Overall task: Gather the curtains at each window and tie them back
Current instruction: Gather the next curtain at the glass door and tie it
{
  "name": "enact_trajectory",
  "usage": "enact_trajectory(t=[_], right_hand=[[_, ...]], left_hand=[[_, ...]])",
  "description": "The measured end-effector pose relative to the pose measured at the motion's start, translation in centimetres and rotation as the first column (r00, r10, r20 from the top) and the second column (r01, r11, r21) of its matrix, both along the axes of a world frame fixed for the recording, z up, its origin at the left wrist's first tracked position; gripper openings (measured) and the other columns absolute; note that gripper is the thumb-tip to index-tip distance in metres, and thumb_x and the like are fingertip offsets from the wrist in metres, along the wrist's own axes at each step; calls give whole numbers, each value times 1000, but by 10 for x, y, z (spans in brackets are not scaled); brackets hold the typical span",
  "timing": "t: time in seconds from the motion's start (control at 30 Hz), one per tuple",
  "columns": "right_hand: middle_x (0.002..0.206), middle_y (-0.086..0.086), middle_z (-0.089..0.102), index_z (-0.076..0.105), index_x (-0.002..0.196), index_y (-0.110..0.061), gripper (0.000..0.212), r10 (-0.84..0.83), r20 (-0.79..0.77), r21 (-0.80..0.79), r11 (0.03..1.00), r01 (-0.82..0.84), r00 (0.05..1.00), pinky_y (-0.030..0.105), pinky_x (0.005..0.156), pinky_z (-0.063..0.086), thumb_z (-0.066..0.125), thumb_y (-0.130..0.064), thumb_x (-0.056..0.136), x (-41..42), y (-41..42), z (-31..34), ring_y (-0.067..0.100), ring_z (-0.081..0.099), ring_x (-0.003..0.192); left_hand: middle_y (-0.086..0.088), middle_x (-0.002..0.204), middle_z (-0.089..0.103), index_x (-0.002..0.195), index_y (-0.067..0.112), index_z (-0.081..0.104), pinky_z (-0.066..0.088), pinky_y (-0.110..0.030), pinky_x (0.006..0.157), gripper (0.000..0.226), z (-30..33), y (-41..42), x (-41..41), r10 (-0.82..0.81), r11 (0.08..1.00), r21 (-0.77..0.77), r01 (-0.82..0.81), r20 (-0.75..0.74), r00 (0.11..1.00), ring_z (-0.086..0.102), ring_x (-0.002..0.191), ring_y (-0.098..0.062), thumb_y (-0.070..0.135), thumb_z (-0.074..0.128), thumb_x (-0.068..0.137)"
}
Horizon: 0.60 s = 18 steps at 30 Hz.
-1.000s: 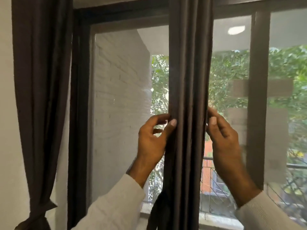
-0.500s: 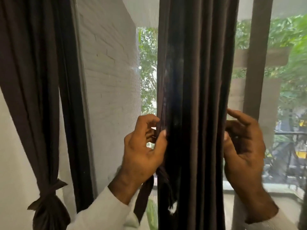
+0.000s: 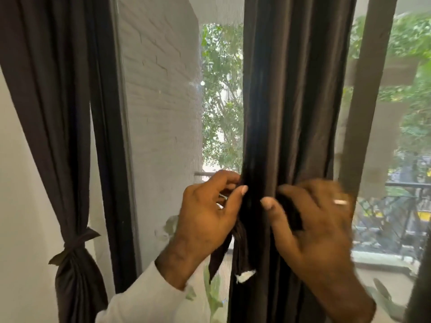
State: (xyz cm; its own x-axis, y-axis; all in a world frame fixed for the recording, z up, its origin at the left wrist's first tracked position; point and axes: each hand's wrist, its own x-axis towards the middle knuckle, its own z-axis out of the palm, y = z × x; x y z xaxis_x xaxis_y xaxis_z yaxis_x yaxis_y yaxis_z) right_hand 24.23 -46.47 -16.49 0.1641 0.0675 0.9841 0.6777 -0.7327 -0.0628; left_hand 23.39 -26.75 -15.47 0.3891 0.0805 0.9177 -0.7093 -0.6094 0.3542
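A dark brown curtain (image 3: 293, 101) hangs bunched in front of the window's middle. My left hand (image 3: 205, 217) pinches its left edge along with a dark tie strip (image 3: 240, 250) that dangles below with a white tag at its end. My right hand (image 3: 312, 220) grips the tie strip and the curtain's folds from the right, thumb pressed on the front. A second dark curtain (image 3: 53, 113) at the left is gathered and bound with a knotted tie (image 3: 74, 241).
A dark window frame (image 3: 105, 136) stands between the two curtains. A vertical frame bar (image 3: 368, 89) runs just right of the middle curtain. Outside are a white brick wall (image 3: 161, 101), trees and a balcony railing (image 3: 396, 206). A pale wall (image 3: 18, 206) is at the far left.
Both hands have slid down the middle curtain. My right hand moved from its right edge onto the front folds. The view dropped and came closer.
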Motion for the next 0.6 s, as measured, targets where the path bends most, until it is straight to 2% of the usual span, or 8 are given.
enact_trajectory(t=[0.07, 0.17, 0.23, 0.33, 0.43, 0.53, 0.6], right_hand=[[90, 0, 63, 75, 99, -13, 30, 51, -96, -50, 997, -56, 994, 46, 80, 45, 70, -42, 96, 11, 0, -10, 28, 59, 87], [86, 2, 62, 75, 96, -11, 19, 30, -110, -33, 999, -34, 993, 46, 79, 47, 70, -29, 95, 26, -7, -23, 29, 59, 83], [89, 6, 63, 76, 102, -7, 19, 21, -115, 8, 1000, -20, 993, 47, 81, 49, 69, -23, 94, 30, -12, -31, 31, 59, 85], [97, 10, 69, 74, 120, -3, 30, 9, -127, 11, 1000, -7, 992, 42, 84, 48, 67, -20, 96, 32, -7, -47, 32, 61, 89], [103, 11, 71, 71, 130, -4, 37, 54, -112, -58, 996, -61, 992, 43, 78, 52, 66, -11, 94, 32, 0, -68, 32, 62, 89], [112, 11, 70, 71, 132, -5, 41, 59, -140, -206, 975, -87, 988, 47, 77, 56, 59, -13, 94, 37, 4, -81, 36, 63, 92], [113, 12, 67, 71, 131, -6, 39, 68, -162, -244, 964, -107, 984, 48, 77, 55, 57, -15, 95, 40, 5, -83, 38, 61, 92]], left_hand=[[12, 88, 78, 107, 16, 80, 63, -24, 73, 10, -2, -3, 4, -48, 999, -18, 47, -78, 996, 76, 83, -7, 13, 78, 98], [10, 82, 78, 99, 18, 82, 61, -25, 71, 7, -3, -5, 8, -95, 993, -86, 81, -179, 979, 76, 79, -12, 14, 83, 94], [6, 79, 77, 93, 18, 81, 57, -21, 68, 8, -2, -5, 8, -165, 980, -150, 133, -231, 959, 73, 72, -10, 11, 86, 91], [-3, 80, 78, 93, 10, 78, 61, -25, 70, 10, -2, -5, 9, -234, 964, -191, 184, -293, 927, 75, 73, -21, 8, 87, 88], [0, 81, 79, 94, 14, 75, 66, -31, 75, 17, -4, -12, 6, -209, 971, -172, 163, -293, 933, 78, 75, -19, 8, 89, 87], [6, 82, 77, 96, 17, 71, 64, -26, 75, 20, -10, -18, 5, -151, 985, -118, 128, -216, 965, 78, 79, -16, 8, 87, 89], [9, 85, 78, 100, 14, 77, 63, -24, 76, 12, -13, -18, 7, -144, 988, -76, 134, -155, 977, 78, 83, -14, 10, 85, 92]])
